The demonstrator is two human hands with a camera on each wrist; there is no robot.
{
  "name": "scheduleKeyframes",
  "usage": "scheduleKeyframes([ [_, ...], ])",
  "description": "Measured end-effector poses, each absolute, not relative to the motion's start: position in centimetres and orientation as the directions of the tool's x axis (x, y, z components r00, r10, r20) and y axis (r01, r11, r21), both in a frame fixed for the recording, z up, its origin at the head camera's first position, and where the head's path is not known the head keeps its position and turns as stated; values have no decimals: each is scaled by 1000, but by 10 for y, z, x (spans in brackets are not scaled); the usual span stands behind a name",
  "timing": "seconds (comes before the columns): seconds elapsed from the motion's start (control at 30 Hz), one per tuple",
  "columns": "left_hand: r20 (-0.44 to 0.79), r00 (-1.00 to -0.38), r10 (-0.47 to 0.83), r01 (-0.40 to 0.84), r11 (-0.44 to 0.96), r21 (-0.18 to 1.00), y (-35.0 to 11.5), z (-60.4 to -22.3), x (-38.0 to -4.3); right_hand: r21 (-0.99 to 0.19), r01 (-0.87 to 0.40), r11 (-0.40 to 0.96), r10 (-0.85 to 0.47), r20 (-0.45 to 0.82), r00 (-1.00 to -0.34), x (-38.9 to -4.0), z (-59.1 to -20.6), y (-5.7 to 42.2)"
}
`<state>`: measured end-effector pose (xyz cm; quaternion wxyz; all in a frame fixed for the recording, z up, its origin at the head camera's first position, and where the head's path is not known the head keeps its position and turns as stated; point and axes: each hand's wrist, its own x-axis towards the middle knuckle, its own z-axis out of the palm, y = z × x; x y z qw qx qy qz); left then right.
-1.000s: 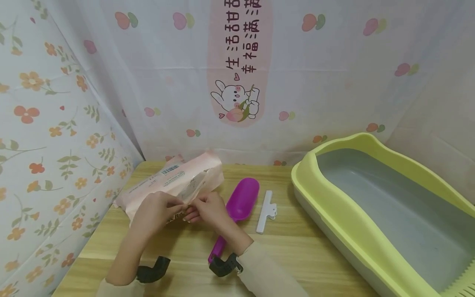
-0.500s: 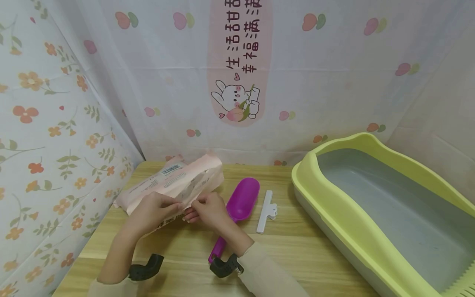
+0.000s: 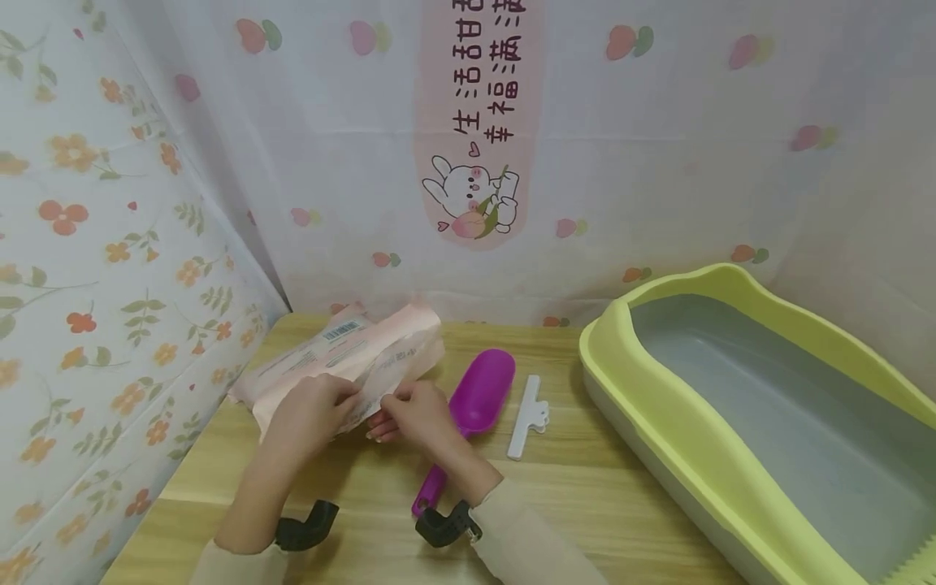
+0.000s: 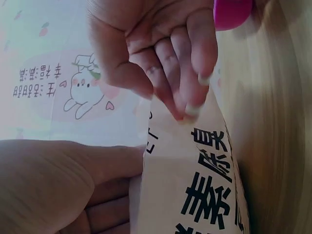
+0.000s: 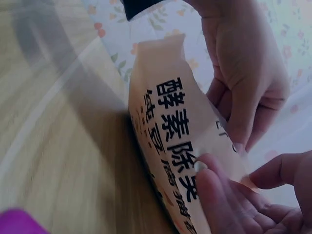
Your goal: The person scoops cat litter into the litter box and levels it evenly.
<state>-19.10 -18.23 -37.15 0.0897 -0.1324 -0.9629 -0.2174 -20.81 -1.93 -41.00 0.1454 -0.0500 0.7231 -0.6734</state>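
A pale pink cat litter bag (image 3: 369,345) lies at the left back of the table, its printed front side showing large black characters in the right wrist view. My left hand (image 3: 310,414) pinches the bag's near edge between thumb and curled fingers. Close beside it, my right hand (image 3: 420,414) holds the same edge, thumb above and fingertips pressed on the printed face. Both hands appear on the bag (image 4: 180,180) in the left wrist view. Right of the bag lies a purple scoop (image 3: 483,390), its handle partly under my right forearm. A white sealing clip (image 3: 528,418) lies beyond it.
A large litter box (image 3: 607,349) with a yellow rim and grey basin fills the table's right side. Patterned cloth (image 3: 351,162) hangs behind the wooden table (image 3: 570,504) and along its left side. Black wrist mounts (image 3: 307,526) sit on both forearms.
Both hands stay on the bag's edge. The left hand has shifted slightly, and the bag's near edge has tilted so more of its pale, crinkled surface shows between the hands.
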Motion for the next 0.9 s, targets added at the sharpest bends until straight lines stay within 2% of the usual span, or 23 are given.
scheduleKeyframes([
  [0.13, 284, -935, 214, 310, 882, 355, -181, -369, -194, -980, 154, 123, -274, -182, -944, -208, -407, -13],
  [0.3, 311, -923, 224, 316, 904, 287, -188, -365, -193, -977, 169, 133, -344, -206, -916, -207, -407, -12],
  [0.63, 288, -898, 333, 374, 922, 100, -188, -349, -196, -964, 218, 155, -366, -261, -893, -206, -408, -14],
  [0.9, 359, -844, 398, 406, 912, -58, -185, -337, -196, -965, 219, 141, -376, -257, -890, -202, -406, -12],
])
